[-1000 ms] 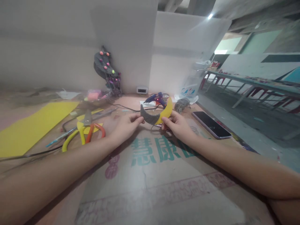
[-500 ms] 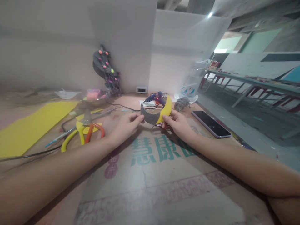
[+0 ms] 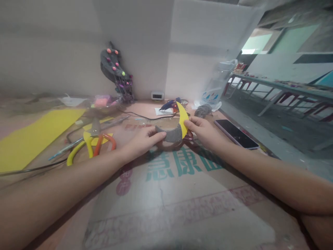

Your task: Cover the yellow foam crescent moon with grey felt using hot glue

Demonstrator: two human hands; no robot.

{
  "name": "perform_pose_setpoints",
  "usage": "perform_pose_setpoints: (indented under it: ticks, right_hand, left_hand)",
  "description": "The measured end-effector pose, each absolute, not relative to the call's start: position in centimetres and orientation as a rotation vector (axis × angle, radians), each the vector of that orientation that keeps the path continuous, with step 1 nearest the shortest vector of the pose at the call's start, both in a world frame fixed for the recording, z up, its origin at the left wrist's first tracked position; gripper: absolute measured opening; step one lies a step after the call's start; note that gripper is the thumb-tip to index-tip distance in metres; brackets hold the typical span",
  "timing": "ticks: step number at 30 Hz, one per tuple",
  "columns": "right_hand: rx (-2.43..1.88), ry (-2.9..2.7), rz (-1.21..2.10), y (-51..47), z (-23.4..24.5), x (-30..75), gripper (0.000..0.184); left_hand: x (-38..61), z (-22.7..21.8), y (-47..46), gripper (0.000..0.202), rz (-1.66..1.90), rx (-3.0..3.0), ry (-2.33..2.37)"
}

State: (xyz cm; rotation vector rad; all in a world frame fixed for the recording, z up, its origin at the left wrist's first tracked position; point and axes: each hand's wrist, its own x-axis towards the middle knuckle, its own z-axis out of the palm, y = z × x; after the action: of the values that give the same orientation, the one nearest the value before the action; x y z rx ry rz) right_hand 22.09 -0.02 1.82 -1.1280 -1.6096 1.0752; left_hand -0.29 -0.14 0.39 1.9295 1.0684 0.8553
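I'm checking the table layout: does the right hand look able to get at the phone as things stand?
Probably yes: the phone lies close beside the right hand with nothing seen between them, though that hand pinches the crescent and would likely need to let go.

A craft workshop, judging by the glue gun (image 3: 169, 104) and grey yarn (image 3: 203, 111).

Phone (image 3: 236, 134) right of crescent (image 3: 176, 134); glue gun (image 3: 169, 105) behind; yarn (image 3: 203, 111) between glue gun and phone.
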Motion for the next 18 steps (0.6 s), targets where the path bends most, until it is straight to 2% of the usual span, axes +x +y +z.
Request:
perform_pose_setpoints:
  ticks: [4,7,12,18]
  right_hand:
    - [-1.110,-1.770,0.838,1.4,2.2,23.1,0.030]
    - [-1.245,-1.992,0.553,2.4,2.4,24.1,0.014]
    - [-1.182,-2.424,0.317,2.4,2.0,24.2,0.015]
    - [-1.074,-2.615,-0.053,2.2,1.5,23.6,0.021]
  left_hand:
    - [-0.4,0.1,-0.1,0.029,0.814,1.902,1.023]
    - [-0.5,0.0,0.0,0.032,0.897,1.907,1.075]
    - [-0.5,0.2,0.0,0.032,0.909,1.921,1.105]
    - [-0.4,0.0,0.1,0.031,0.892,1.899,1.073]
